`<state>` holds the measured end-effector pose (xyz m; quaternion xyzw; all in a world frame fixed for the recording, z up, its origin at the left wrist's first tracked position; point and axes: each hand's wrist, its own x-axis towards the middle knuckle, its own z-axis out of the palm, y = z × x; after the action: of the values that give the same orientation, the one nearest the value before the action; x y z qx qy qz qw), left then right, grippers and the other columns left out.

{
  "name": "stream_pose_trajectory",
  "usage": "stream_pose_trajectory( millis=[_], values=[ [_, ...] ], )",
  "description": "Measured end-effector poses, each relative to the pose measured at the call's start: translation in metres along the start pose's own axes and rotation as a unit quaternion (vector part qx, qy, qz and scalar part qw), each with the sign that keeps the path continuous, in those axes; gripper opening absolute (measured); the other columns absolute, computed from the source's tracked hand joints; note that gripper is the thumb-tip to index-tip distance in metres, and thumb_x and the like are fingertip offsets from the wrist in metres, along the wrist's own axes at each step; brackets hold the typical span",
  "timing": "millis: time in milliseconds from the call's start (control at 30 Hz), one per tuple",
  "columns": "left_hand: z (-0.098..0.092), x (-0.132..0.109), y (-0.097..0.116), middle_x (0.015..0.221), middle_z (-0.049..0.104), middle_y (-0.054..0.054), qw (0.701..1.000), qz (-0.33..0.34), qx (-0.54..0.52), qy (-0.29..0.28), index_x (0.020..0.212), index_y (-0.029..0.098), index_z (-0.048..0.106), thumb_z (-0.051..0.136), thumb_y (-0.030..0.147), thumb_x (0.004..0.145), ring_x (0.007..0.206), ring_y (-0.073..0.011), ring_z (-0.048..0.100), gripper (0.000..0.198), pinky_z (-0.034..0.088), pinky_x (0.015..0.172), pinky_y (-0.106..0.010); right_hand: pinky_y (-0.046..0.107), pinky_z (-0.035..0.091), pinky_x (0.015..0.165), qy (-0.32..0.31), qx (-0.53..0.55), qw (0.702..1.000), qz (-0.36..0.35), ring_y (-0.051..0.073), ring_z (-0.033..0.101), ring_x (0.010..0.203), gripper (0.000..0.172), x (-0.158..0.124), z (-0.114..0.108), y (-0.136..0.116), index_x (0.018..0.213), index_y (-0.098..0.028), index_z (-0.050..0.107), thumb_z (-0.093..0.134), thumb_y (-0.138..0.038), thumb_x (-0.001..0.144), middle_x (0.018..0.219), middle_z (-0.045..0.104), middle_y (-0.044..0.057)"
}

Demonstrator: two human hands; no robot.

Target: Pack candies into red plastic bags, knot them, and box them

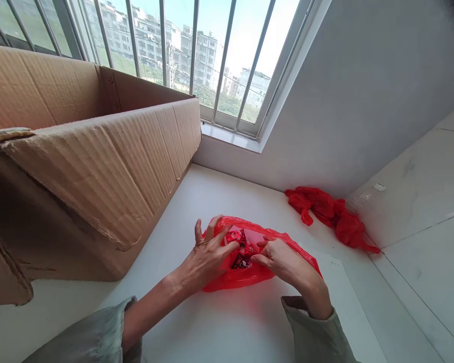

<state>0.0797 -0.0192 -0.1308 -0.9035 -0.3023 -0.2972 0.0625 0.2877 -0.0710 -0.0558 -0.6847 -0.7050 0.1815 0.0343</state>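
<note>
A red plastic bag (238, 283) lies on the white surface with its mouth spread wide. Inside it are several small shiny packets (241, 261), mostly red, one with dark printing. My left hand (212, 252) rests at the bag's left side, fingers spread, the thumb and fingertips reaching over the opening. From the right, my right hand (282, 257) reaches into the mouth, its fingers bent and the thumb apart from them, close to the packets. No packet shows clearly between its fingers, though the palm side is hidden.
A large open cardboard box (136, 166) stands at the left, one flap folded outward. Crumpled red plastic bags (325, 209) lie against the wall at the right, beside a clear plastic item (361, 199). Behind is a barred window (230, 65).
</note>
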Motion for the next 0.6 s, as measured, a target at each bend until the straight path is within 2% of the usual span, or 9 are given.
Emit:
stream_pose_trajectory(
  millis=[67,167,267,333,433,533,600],
  values=[
    [0.002,-0.002,0.004,0.135,0.056,-0.01,0.998,0.055,0.028,0.013,0.117,0.031,0.064,0.068,0.016,0.073,0.14,-0.0372,0.032,0.046,-0.012,0.115,-0.059,0.025,0.026,0.052,-0.018,0.006,1.0,0.006,0.011,0.038,0.056,0.037,0.0,0.001,0.003,0.05,-0.019,0.044,0.062,-0.025,0.082,0.056,0.036,-0.003],
    [0.001,-0.005,0.011,0.141,0.052,-0.01,0.993,0.102,0.046,-0.024,0.127,0.028,0.058,0.059,0.01,0.077,0.143,-0.0344,0.03,0.053,-0.009,0.116,-0.059,0.025,0.029,0.054,-0.04,0.027,0.999,0.025,0.011,0.046,0.063,0.016,0.0,0.003,0.005,0.06,-0.018,0.057,0.068,-0.017,0.071,0.069,0.053,-0.002],
    [-0.001,-0.007,0.015,0.143,0.051,-0.009,0.992,0.113,0.034,-0.046,0.124,0.026,0.06,0.055,0.01,0.081,0.145,-0.0331,0.026,0.046,-0.005,0.118,-0.059,0.024,0.032,0.056,-0.044,0.022,0.998,0.045,0.013,0.05,0.068,0.02,0.001,0.004,0.006,0.062,-0.018,0.053,0.073,-0.016,0.065,0.075,0.057,0.0],
    [-0.001,-0.007,0.015,0.142,0.052,-0.009,0.993,0.111,0.028,-0.04,0.116,0.025,0.063,0.056,0.016,0.085,0.145,-0.0335,0.026,0.033,-0.004,0.118,-0.059,0.024,0.033,0.058,-0.046,0.016,0.997,0.056,0.014,0.052,0.072,0.025,0.002,0.006,0.008,0.062,-0.018,0.05,0.075,-0.018,0.062,0.078,0.058,0.001],
    [0.0,-0.005,0.012,0.141,0.054,-0.008,0.994,0.105,0.03,-0.024,0.104,0.024,0.066,0.06,0.028,0.088,0.145,-0.0343,0.026,0.018,-0.006,0.119,-0.058,0.025,0.034,0.058,-0.041,0.017,0.997,0.069,0.015,0.053,0.075,0.023,0.004,0.007,0.011,0.069,-0.018,0.053,0.075,-0.019,0.062,0.084,0.061,0.002],
    [0.005,-0.005,0.008,0.137,0.058,-0.008,0.994,0.103,0.039,-0.012,0.098,0.022,0.067,0.064,0.046,0.087,0.144,-0.0352,0.028,0.026,-0.011,0.118,-0.056,0.025,0.035,0.058,-0.037,0.006,0.997,0.068,0.015,0.053,0.074,0.023,0.003,0.008,0.014,0.07,-0.018,0.051,0.074,-0.02,0.065,0.087,0.062,0.003],
    [0.008,-0.005,0.006,0.133,0.061,-0.006,0.994,0.098,0.041,-0.001,0.091,0.021,0.067,0.064,0.048,0.088,0.142,-0.035,0.032,0.027,-0.015,0.117,-0.057,0.025,0.035,0.059,-0.033,-0.005,0.998,0.06,0.015,0.054,0.074,0.022,0.002,0.008,0.014,0.071,-0.019,0.051,0.072,-0.021,0.068,0.087,0.062,0.003]
  ],
)
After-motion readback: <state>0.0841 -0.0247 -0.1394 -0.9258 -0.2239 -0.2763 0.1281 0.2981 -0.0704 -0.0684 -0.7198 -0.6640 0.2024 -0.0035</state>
